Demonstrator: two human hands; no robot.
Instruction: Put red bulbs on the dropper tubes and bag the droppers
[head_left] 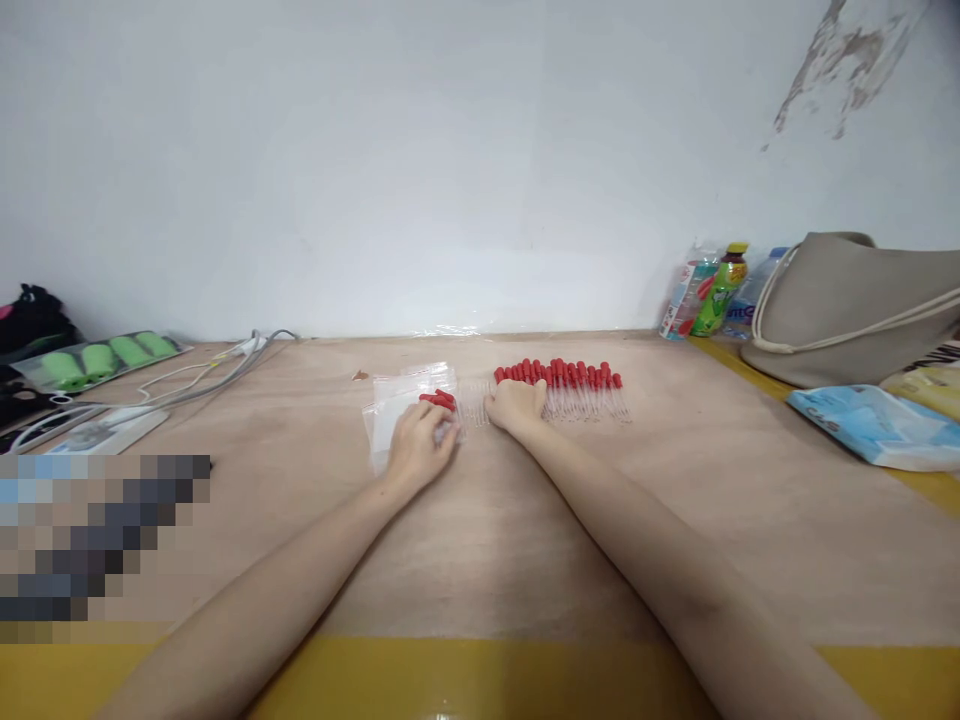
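Clear zip bags (384, 410) lie flat at the middle of the table, with a few loose red rubber bulbs (437, 399) on top. My left hand (422, 440) rests over these bags, fingers curled beside the bulbs; what is in them is hidden. To the right, my right hand (516, 403) is closed with its back toward me, low over a row of thin clear tubes. Bare tubes (474, 403) without bulbs show between the hands. Beyond and right of my right hand, several droppers with red bulbs (571, 374) lie side by side, tips toward me.
At the left are a power strip (112, 430) with cables and a pack of green rolls (97, 362). Bottles (721, 290), a grey bag (847, 310) and a blue packet (877, 425) stand or lie at the right. A white wall (450, 170) closes the back.
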